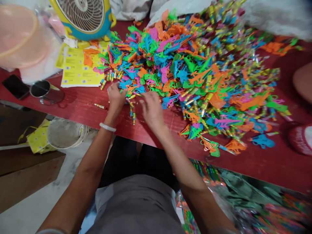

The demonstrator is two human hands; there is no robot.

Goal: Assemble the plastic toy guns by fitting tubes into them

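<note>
I am looking down at a red table (80, 107) where my two hands are working at the near-left fringe of a big heap of plastic toys (195, 68). My left hand (116, 97) is lying palm down with its fingers curled over the heap's edge, and it appears to be pinching or covering one of the small striped tubes (131, 109), though blur is keeping me from telling which. My right hand (151, 109) is hovering just beside it, fingers loosely bent and slightly spread, holding nothing that I can make out.

The loose tubes are lying between and just ahead of both hands, a few trailing toward me, with their long axes running mostly away from me rather than across. One stray tube (99, 106) is lying apart to the left, crosswise. The left hand is nearer to that one; both are about equally close to the cluster between them.

The heap is spreading away to the right and far side, so open room is only to the left, on the bare strip between my left hand and the metal cup (42, 89). The yellow sheets (75, 70) are bounding that strip on the far side, and the table's near edge is running close under my wrists, with a pale bucket (65, 132) below it.
</note>
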